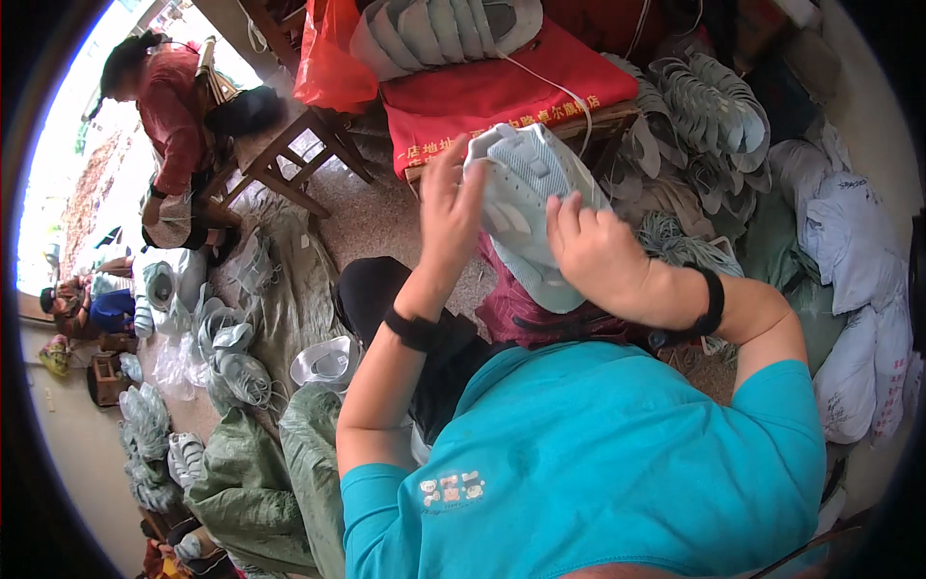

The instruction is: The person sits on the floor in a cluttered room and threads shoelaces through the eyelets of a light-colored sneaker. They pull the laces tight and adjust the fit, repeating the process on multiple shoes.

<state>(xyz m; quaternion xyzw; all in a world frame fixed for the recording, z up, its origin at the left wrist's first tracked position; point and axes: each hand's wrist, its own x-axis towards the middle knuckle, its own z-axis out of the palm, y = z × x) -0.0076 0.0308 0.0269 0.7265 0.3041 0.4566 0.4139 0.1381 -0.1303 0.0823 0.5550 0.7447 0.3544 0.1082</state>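
A pale grey-blue shoe upper (526, 207) with a mesh tongue and white trim is held up before my body. My left hand (446, 212) grips its left edge, the fingers extended along the side and partly behind it. On the right side of the upper, my right hand (603, 253) is closed in a pinch against the edge. What lies between those fingertips is hidden. A white cord (555, 82) runs from the row of uppers on the table down behind the held one. Both wrists wear black bands.
Ahead stands a small table with a red cloth (434, 111), bearing a row of uppers (439, 34) and a red bag (333, 63). Bundled uppers (709, 111), blue-grey laces (685, 241) and white sacks (854, 241) crowd the right. Green sacks (251, 473) lie left; a co-worker (178, 125) sits far left.
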